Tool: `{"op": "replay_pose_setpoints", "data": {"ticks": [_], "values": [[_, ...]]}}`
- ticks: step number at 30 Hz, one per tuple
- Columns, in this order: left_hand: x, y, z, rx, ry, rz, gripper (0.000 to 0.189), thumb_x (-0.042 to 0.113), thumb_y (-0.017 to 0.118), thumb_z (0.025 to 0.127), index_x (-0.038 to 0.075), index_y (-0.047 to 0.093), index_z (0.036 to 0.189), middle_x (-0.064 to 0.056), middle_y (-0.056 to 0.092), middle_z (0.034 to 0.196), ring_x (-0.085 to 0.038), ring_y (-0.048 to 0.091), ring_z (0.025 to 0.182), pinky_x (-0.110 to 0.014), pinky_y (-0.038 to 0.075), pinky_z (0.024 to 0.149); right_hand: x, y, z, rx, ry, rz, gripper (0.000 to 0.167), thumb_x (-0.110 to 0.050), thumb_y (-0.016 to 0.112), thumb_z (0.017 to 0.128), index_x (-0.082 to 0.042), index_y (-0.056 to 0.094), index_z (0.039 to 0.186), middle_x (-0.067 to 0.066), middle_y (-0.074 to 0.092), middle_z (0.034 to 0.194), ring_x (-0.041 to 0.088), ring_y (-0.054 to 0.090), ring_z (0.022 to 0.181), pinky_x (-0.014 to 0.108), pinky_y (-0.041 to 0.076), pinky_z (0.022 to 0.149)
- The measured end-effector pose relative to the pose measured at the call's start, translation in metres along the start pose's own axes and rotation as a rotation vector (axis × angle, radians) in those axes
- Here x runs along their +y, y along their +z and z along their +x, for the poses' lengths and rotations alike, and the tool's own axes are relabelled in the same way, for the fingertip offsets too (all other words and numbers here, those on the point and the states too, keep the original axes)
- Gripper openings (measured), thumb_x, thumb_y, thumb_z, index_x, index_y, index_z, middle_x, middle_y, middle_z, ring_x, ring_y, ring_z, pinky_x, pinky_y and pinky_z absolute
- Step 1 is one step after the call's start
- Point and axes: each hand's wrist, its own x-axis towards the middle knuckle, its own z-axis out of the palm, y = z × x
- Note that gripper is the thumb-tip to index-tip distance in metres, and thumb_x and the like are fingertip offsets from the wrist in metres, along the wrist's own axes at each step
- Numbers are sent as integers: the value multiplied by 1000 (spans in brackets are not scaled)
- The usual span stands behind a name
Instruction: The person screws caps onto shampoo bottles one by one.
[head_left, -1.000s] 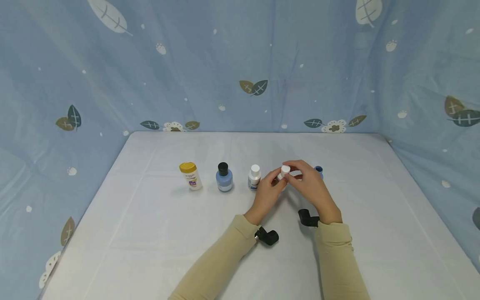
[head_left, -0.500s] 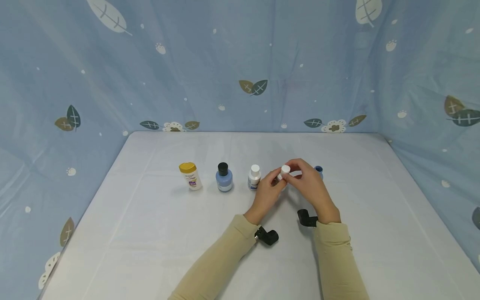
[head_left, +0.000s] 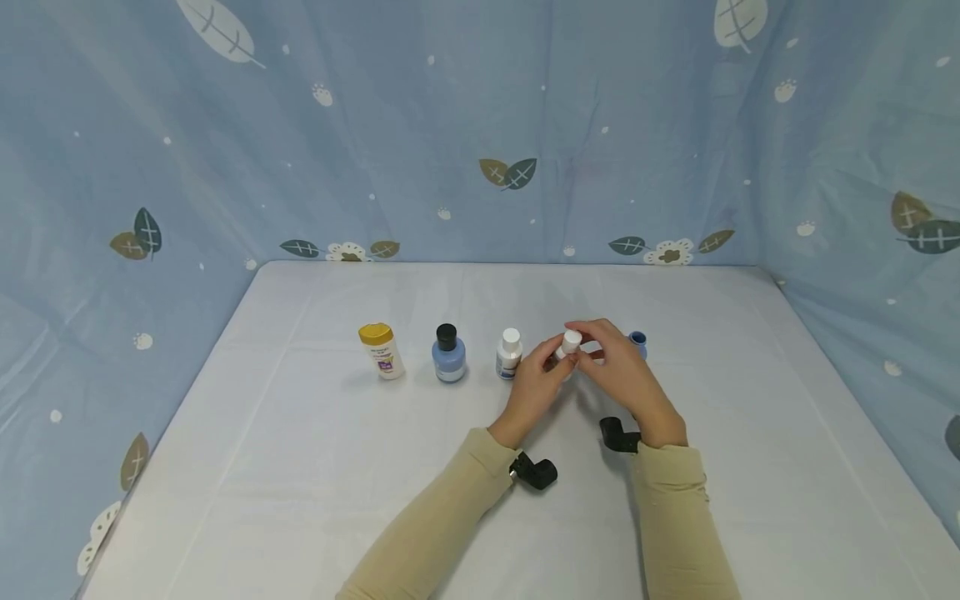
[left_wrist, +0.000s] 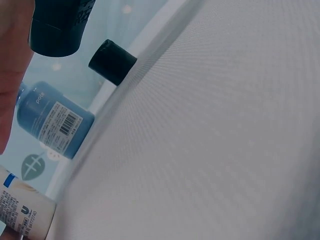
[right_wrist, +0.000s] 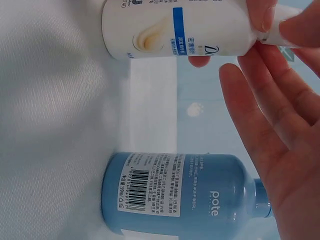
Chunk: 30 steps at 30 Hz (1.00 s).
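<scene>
In the head view, a white bottle [right_wrist: 165, 30] stands upright right of the table's middle, mostly hidden by the hands. My left hand [head_left: 531, 392] grips it round the upper body, thumb near the shoulder. Its white cap [head_left: 572, 340] sits on top, between the thumb and index finger of my right hand [head_left: 622, 371]. In the right wrist view, the right thumb [right_wrist: 300, 27] lies against the cap while other fingers extend below the bottle's neck. Beyond that hand stands an uncapped blue bottle [head_left: 639, 343].
Left of the hands stand a white capped bottle [head_left: 509, 354], a blue bottle with black cap [head_left: 449, 357], and a yellow-capped white bottle [head_left: 382, 352]. A loose black cap [left_wrist: 113, 62] rests on the table near the uncapped bottle. Black camera mounts [head_left: 534, 472] project from both wrists.
My right fingers drew in round the cap half a second ago, and now stand a little wider about it. The left hand and the bottle keep their place.
</scene>
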Motion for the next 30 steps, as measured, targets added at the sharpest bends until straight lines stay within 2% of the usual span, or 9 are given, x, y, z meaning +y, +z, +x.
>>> {"op": "replay_pose_setpoints", "data": {"ticks": [6, 17, 30], "values": [[-2, 2, 1, 7, -5, 30, 36, 32, 56, 87, 26, 55, 123, 12, 55, 114, -4, 51, 92, -23, 43, 79, 0, -1, -1, 17, 14, 11, 35, -13, 56, 87, -12, 52, 122, 5, 51, 113, 20, 48, 104, 38, 45, 80], [1, -1, 0, 1, -4, 14, 37, 39, 53, 88, 30, 53, 123, 14, 52, 120, -1, 47, 106, -25, 40, 88, 0, 0, 0, 37, 53, 17, 36, -25, 60, 86, -12, 52, 118, 5, 53, 113, 21, 50, 103, 38, 45, 81], [0, 0, 1, 1, -13, -7, 36, 37, 55, 88, 28, 54, 123, 12, 53, 120, -1, 47, 109, -24, 39, 89, 2, 0, 2, 48, 80, 50, 34, -25, 65, 82, -11, 51, 111, 5, 56, 106, 19, 52, 99, 36, 46, 78]]}}
